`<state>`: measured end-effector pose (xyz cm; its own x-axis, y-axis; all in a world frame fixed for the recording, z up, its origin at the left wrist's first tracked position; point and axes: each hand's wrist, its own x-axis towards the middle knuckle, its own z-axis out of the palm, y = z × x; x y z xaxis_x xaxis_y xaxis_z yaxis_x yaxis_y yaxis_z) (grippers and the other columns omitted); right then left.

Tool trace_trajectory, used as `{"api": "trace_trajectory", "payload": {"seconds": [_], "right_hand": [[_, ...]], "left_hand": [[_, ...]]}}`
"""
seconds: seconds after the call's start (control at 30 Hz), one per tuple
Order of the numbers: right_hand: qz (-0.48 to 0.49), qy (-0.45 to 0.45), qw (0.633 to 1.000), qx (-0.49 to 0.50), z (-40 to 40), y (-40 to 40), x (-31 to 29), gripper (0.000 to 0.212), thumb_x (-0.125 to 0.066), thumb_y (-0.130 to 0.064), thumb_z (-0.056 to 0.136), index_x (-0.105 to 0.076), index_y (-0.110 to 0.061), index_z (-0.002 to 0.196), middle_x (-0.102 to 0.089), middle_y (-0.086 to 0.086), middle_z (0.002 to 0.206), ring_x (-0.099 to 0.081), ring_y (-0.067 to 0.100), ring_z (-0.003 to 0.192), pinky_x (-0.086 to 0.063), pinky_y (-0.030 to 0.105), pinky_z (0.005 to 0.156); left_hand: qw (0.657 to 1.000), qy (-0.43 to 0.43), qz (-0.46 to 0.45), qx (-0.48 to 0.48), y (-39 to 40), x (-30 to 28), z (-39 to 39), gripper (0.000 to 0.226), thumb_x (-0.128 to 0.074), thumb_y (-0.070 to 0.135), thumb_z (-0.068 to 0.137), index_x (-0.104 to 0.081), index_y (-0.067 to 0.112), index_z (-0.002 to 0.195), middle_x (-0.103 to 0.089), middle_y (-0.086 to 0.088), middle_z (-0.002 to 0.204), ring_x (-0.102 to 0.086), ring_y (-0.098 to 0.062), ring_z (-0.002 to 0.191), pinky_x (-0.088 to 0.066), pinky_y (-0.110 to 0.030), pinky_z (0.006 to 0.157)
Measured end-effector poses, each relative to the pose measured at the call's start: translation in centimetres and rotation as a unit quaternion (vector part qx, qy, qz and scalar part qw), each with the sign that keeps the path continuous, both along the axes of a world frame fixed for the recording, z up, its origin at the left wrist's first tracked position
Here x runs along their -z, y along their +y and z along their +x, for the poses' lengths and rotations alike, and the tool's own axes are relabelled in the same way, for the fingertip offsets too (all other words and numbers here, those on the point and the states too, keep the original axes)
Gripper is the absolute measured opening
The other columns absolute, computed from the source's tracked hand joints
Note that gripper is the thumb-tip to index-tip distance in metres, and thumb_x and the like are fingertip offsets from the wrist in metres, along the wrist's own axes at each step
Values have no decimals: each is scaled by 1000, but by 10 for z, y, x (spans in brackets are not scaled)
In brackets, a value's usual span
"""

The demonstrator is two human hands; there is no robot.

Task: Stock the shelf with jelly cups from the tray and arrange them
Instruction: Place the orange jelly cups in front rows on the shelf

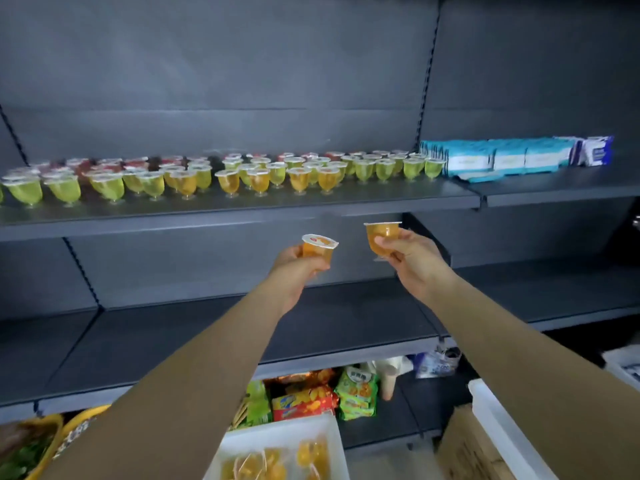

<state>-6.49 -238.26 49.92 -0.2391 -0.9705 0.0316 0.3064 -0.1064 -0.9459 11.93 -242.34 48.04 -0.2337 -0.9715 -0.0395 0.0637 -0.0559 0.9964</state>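
My left hand [298,268] grips an orange jelly cup [318,249] with a sealed lid, held just below the upper shelf [242,211]. My right hand [408,258] pinches a second orange jelly cup [382,237], upright, a little higher and to the right. On that shelf stand several rows of green, orange and red jelly cups [228,174], orange ones at the front middle. A white tray [332,434] at the bottom centre holds several orange cups [277,460].
Blue-and-white packets [502,157] lie on the shelf to the right. The dark middle shelf [207,341] is bare. Below it sit snack bags [311,400], a yellow basket [41,441] at left, a cardboard box [464,448] and a white bin [498,427] at right.
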Motion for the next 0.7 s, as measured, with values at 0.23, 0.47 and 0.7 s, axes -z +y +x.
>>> {"api": "trace_trajectory", "payload": {"seconds": [0.23, 0.47, 0.7], "right_hand": [[-51, 47, 996, 58, -78, -68, -53, 37, -67, 7, 78, -56, -1, 112, -67, 8, 98, -64, 21, 92, -49, 33, 94], [-16, 161, 985, 58, -144, -186, -56, 47, -78, -8, 75, -54, -8, 115, -65, -2, 110, -59, 17, 107, -40, 30, 97], [-4, 252, 968, 18, -163, -285, -32, 38, -75, -4, 78, -58, -13, 111, -65, -4, 104, -60, 13, 100, -45, 19, 77]], "left_hand": [[993, -38, -86, -73, -69, -66, -87, 28, -74, 4, 76, -65, 16, 99, -66, 1, 92, -59, -13, 84, -41, -22, 73], [978, -99, -108, -147, -167, -77, -173, 39, -76, 7, 76, -61, 12, 111, -59, 3, 100, -54, -16, 92, -41, -26, 79], [950, -239, -100, -172, -242, -57, -201, 38, -76, 17, 77, -61, 10, 110, -64, -7, 117, -58, -24, 109, -44, -35, 95]]}}
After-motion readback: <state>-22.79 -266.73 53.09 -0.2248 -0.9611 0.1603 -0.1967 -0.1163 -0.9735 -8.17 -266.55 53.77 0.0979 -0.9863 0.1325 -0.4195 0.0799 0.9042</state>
